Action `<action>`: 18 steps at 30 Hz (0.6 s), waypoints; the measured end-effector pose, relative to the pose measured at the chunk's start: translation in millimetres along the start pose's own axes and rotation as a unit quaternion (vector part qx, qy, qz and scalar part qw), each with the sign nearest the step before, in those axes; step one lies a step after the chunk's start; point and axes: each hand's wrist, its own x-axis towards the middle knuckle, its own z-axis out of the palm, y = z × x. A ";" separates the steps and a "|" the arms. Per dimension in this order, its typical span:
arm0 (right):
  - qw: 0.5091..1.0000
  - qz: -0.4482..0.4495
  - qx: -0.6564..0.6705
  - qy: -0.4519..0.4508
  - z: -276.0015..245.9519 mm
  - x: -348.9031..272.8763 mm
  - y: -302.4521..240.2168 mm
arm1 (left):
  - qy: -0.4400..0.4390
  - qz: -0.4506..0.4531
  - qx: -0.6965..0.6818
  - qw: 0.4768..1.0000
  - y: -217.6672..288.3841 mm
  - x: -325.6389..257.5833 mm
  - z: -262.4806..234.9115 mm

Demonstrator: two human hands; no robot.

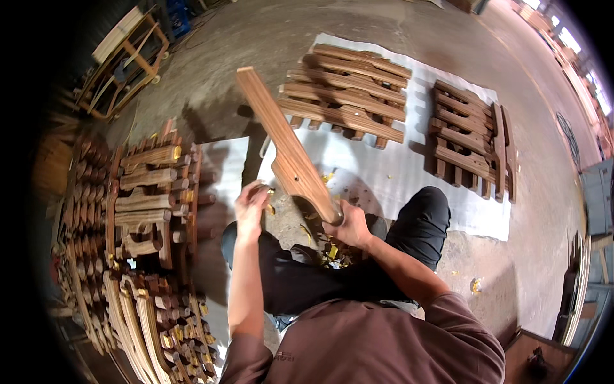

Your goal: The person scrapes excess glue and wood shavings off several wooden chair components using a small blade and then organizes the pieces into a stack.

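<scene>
My right hand [350, 225] is wrapped round the lower end of a shaped wooden chair leg or similar furniture part [295, 157]. This brown, grained piece slants up and away to the left, with a small dark hole near its wider middle. To the left of it, apart from the wood, is my left hand [252, 203]. Its fingers are bent together, with a small pale bit at the tips that I cannot make out. Yellow scraps [332, 251] lie on the floor between my legs.
Similar wooden parts lie in a stack [345, 96] on a white sheet [377, 168] ahead. Another stack [464, 134] sits to the right. A large pile [144, 205] crowds the left side. At the far left stands a wooden frame cart [131, 61].
</scene>
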 end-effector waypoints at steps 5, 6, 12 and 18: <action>0.993 0.013 0.003 0.120 -19.1 10.4 23.6 | -0.124 -0.126 -0.005 0.984 85.3 -66.8 -7.9; 0.990 0.017 0.008 0.139 -21.7 10.3 25.1 | -0.178 -0.197 -0.027 0.964 97.9 -83.0 -16.4; 0.973 0.066 0.048 0.214 -11.0 19.4 39.9 | 0.082 0.014 0.205 0.975 60.3 -119.2 -96.1; 0.970 0.126 0.022 0.206 -21.1 17.1 37.9 | 0.155 -0.022 0.076 0.985 89.6 -111.3 -77.9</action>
